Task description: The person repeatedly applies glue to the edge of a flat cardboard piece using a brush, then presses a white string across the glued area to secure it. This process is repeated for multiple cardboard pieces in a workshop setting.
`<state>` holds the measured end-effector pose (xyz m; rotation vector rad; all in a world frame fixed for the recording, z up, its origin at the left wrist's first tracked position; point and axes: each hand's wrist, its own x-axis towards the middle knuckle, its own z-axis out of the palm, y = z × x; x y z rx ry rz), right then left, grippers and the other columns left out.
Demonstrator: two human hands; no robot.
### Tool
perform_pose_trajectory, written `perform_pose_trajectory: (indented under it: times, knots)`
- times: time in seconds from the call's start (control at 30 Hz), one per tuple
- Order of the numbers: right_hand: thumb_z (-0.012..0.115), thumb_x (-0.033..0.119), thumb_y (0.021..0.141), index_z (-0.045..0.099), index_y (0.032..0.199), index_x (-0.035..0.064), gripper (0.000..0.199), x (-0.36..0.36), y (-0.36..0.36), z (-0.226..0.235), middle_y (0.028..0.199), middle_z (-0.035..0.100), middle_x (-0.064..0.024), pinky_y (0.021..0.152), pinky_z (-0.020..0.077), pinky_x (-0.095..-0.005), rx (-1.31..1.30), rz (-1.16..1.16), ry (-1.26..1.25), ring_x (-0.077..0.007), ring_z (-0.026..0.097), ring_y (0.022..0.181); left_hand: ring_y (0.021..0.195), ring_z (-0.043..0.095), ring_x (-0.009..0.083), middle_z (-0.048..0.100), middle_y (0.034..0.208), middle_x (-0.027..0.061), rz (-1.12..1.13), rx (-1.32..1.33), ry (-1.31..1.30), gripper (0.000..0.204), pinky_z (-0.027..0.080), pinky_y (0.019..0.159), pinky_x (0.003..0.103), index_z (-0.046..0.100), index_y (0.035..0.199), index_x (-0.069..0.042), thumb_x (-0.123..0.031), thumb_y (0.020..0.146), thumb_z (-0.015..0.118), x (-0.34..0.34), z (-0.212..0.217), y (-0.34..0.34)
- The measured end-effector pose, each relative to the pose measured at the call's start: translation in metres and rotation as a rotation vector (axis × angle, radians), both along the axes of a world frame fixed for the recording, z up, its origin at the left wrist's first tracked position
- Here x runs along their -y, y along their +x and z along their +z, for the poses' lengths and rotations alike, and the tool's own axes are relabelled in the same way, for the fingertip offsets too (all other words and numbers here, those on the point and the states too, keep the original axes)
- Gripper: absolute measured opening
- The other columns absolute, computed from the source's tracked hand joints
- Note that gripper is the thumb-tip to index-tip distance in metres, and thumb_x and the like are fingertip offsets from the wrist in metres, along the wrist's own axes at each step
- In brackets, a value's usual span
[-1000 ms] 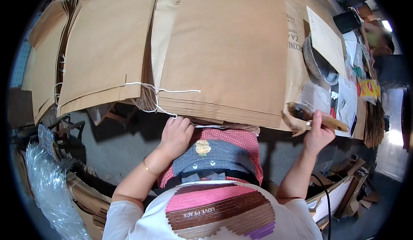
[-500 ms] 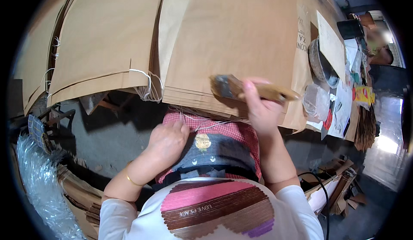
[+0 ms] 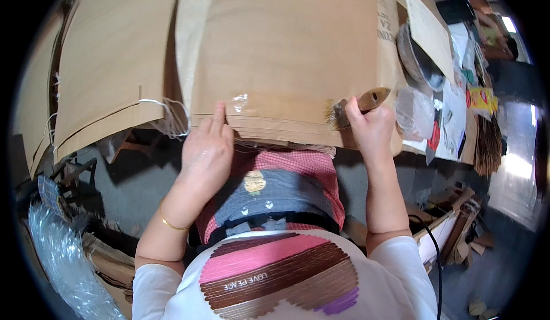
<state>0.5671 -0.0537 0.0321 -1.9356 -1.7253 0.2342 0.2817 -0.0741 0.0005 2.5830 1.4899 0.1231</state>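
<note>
My right hand is closed round the wooden handle of a flat brush, its bristles pressed down near the front right of a stack of brown kraft paper sheets. A darker, shiny wet strip runs along the front of the top sheet, brightest toward its left end. My left hand rests at the front left edge of this stack, fingers stretched out and touching the paper, holding nothing.
More brown paper stacks lie to the left, with white strings hanging from one corner. On the right are a round basin partly under a pale board, a clear plastic tub and a yellow packet. Clear plastic strips stand lower left.
The brush has come down onto the paper and moved right, and the wet strip now shows. My left hand has risen from my lap to the paper's edge, its fingers straightened.
</note>
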Motion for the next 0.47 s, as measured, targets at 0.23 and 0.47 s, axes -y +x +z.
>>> perform_pose_trajectory:
  times: [0.23, 0.47]
  knots:
    - [0.066, 0.015, 0.078, 0.061, 0.067, -0.0018, 0.021, -0.006, 0.002, 0.004, 0.059, 0.06, -0.0128, 0.051, 0.0463, -0.0353, 0.093, -0.01, 0.061, -0.0241, 0.06, 0.053, 0.086, 0.057, 0.0327, 0.049, 0.13, 0.0286, -0.022, -0.022, 0.014, 0.01, 0.048, 0.076, 0.038, 0.053, 0.081, 0.004, 0.0, 0.073, 0.057, -0.001, 0.009, 0.005]
    - [0.067, 0.014, 0.085, 0.067, 0.084, 0.0002, 0.014, 0.008, 0.022, 0.038, 0.078, 0.067, -0.0082, 0.058, 0.0504, -0.0298, -0.798, -0.233, 0.267, -0.0137, 0.062, 0.063, 0.093, 0.057, 0.032, 0.046, 0.133, 0.0292, -0.027, -0.086, -0.032, 0.018, 0.048, 0.083, 0.037, 0.056, 0.086, 0.005, 0.001, 0.07, 0.059, -0.001, 0.004, 0.005]
